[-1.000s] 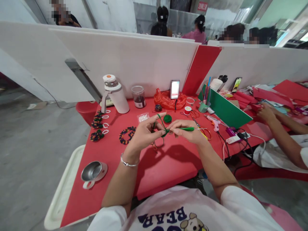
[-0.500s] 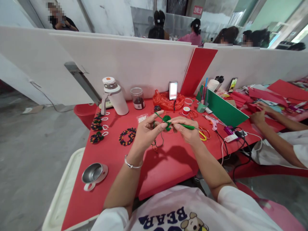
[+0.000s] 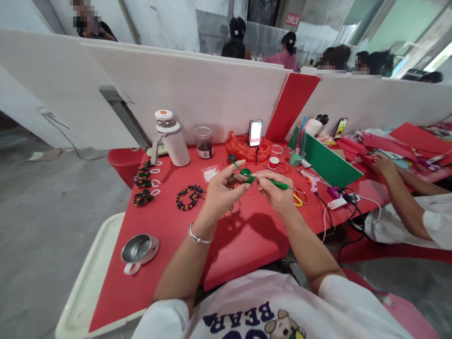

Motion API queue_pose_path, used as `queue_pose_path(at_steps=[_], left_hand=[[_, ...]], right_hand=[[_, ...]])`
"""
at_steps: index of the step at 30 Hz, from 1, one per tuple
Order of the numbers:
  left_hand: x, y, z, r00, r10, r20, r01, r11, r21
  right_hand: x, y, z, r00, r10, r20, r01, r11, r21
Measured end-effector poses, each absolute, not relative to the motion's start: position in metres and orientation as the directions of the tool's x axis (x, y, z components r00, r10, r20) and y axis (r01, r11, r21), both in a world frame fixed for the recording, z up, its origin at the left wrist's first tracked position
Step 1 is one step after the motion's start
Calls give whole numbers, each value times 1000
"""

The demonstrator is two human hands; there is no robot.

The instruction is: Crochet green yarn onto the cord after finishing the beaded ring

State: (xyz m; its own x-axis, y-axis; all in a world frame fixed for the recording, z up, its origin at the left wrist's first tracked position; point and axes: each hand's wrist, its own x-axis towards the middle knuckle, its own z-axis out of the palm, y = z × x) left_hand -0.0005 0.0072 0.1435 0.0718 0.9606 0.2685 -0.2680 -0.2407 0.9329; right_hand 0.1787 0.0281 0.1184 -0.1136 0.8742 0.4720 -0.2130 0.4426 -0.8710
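Note:
Above the red table, my left hand (image 3: 226, 190) is closed round green yarn (image 3: 247, 173), a strand of which runs over the raised index finger. The small green yarn piece sits between both hands, partly hidden by fingers. My right hand (image 3: 277, 190) grips a crochet hook (image 3: 280, 184) with a green handle, its tip at the yarn. Beneath the hands, dark and orange strands (image 3: 231, 212) lie on the table. To the left rests a dark multicoloured yarn loop (image 3: 189, 197).
On the table (image 3: 169, 287) stand a metal cup (image 3: 140, 252), a white thermos (image 3: 173, 141), a clear jar (image 3: 204, 143) and a propped phone (image 3: 255, 133). Yarn bundles with bead chains (image 3: 143, 197) line the left edge. A pink glue gun (image 3: 310, 180) and a green board (image 3: 326, 160) are right, beside a co-worker's arms (image 3: 402, 183).
My left hand has shifted slightly right, and its fingers have moved about the green yarn. The hook stays in my right hand. The whole view has tilted a little.

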Motion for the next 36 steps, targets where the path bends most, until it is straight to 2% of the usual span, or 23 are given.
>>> queue_pose_path(at_steps=[7,17,20,27,32,36], left_hand=[[-3,9,143,56,971,234,-336,-203,920],[-3,15,137,-12,965,263,-269,-256,928],[-2,16,136,12,967,254,-246,-243,938],[0,16,137,69,970,232,-272,-205,940],[1,19,133,67,972,227,-343,-191,920],[2,19,131,68,972,223,-376,-182,908]], right_hand=[[180,30,128,-135,946,295,-355,232,-906],[184,44,118,-268,932,242,-425,111,-898],[183,44,117,-253,928,276,-412,155,-898],[188,40,113,-199,901,384,-258,330,-908],[189,31,115,-180,787,590,-69,588,-806],[183,24,116,-125,751,648,-1,653,-757]])
